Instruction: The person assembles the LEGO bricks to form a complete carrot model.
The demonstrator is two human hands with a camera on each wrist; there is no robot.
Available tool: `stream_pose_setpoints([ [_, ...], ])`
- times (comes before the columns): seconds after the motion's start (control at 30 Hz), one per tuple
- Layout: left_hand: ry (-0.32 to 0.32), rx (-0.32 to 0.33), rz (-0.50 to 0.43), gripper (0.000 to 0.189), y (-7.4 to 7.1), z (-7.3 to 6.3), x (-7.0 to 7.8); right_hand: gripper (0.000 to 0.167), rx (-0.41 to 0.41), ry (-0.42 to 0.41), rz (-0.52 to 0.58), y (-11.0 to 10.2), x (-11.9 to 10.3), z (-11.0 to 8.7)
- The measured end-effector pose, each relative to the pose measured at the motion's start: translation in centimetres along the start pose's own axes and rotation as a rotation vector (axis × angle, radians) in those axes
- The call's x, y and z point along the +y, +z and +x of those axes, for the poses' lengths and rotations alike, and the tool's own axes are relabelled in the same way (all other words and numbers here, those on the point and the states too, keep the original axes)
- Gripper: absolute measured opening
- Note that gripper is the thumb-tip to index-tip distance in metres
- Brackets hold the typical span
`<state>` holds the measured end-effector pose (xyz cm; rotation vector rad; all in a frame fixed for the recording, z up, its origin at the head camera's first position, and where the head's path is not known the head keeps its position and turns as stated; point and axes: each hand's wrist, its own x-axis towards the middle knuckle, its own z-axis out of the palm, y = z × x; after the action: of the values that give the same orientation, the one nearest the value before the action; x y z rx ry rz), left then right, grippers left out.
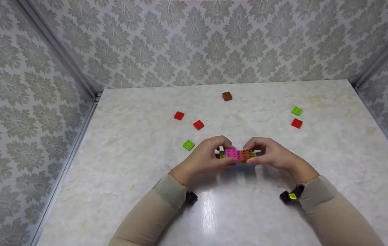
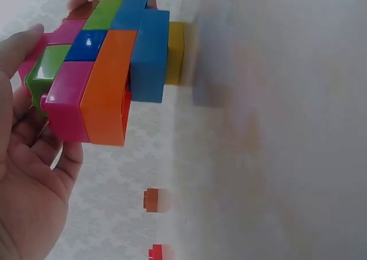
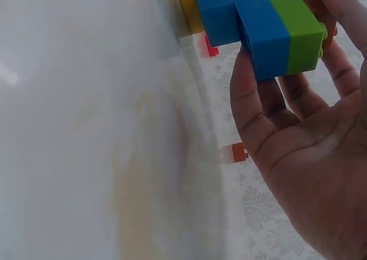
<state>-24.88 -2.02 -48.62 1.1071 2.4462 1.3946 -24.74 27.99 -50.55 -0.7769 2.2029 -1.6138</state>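
A stacked structure of toy building bricks point(image 1: 241, 156) is held between both hands above the table's middle. Its lower layers show blue, orange, yellow, green and pink bricks in the left wrist view. On top sit a pink brick point(image 1: 230, 152) and a brown brick point(image 1: 247, 155). My left hand point(image 1: 204, 156) grips the left end, thumb on the near side and fingers on the far side. The right hand point(image 1: 277, 155) grips the opposite end, where blue bricks point(image 3: 261, 27) and a green brick point(image 3: 303, 33) show. Fingers hide parts of both ends.
Loose bricks lie on the pale table point(image 1: 129, 188): a brown one point(image 1: 227, 96) at the back, red ones point(image 1: 179, 115) and a green one point(image 1: 188, 145) to the left, another green point(image 1: 296, 110) and red point(image 1: 296, 123) to the right. Patterned walls point(image 1: 197, 41) stand behind and beside.
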Motion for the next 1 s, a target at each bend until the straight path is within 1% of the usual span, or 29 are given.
stream_pose_setpoints([
  [0.03,0.008,0.000,-0.005,0.027,0.1,0.0,-0.1,0.027,-0.001,-0.001,0.008,0.1,0.1,-0.1],
  [0.13,0.002,-0.009,-0.028,0.026,0.3,-0.1,-0.2,0.028,-0.015,0.005,0.032,0.1,0.3,-0.3],
  [0.2,-0.012,-0.017,-0.042,0.025,0.4,0.0,-0.2,0.028,-0.026,0.018,0.036,-0.1,0.4,-0.4],
  [0.27,-0.028,-0.021,-0.047,0.026,0.3,0.0,-0.1,0.025,-0.030,0.033,0.031,-0.4,0.4,-0.4],
  [0.33,-0.041,-0.021,-0.048,0.027,0.3,0.0,-0.1,0.024,-0.014,0.047,0.036,-0.8,0.4,-0.1],
  [0.43,-0.060,-0.015,-0.046,0.028,0.1,0.1,0.0,0.039,0.057,0.072,0.048,-1.5,0.0,0.6],
  [0.5,-0.064,-0.015,-0.051,0.027,0.0,0.1,0.0,0.046,0.124,0.099,0.045,-2.0,-0.3,1.3],
  [0.57,-0.058,-0.015,-0.054,0.027,0.0,0.2,0.0,0.046,0.181,0.129,0.018,-2.7,-0.7,2.2],
  [0.63,-0.052,-0.016,-0.056,0.026,0.0,0.3,0.0,0.046,0.221,0.164,-0.030,-3.4,-0.9,3.2],
  [0.73,-0.048,-0.019,-0.057,0.027,0.0,0.4,0.0,0.049,0.253,0.210,-0.089,-4.5,-1.1,4.9],
  [0.87,-0.062,-0.025,-0.057,0.028,-0.2,0.2,-0.1,0.054,0.276,0.270,-0.116,-5.8,-1.2,7.4],
  [0.93,-0.071,-0.032,-0.054,0.029,-0.3,0.2,0.0,0.055,0.287,0.286,-0.124,-6.4,-1.2,8.6],
  [1.0,-0.075,-0.038,-0.051,0.029,-0.4,0.2,0.0,0.055,0.292,0.300,-0.162,-6.9,-1.2,9.9],
])
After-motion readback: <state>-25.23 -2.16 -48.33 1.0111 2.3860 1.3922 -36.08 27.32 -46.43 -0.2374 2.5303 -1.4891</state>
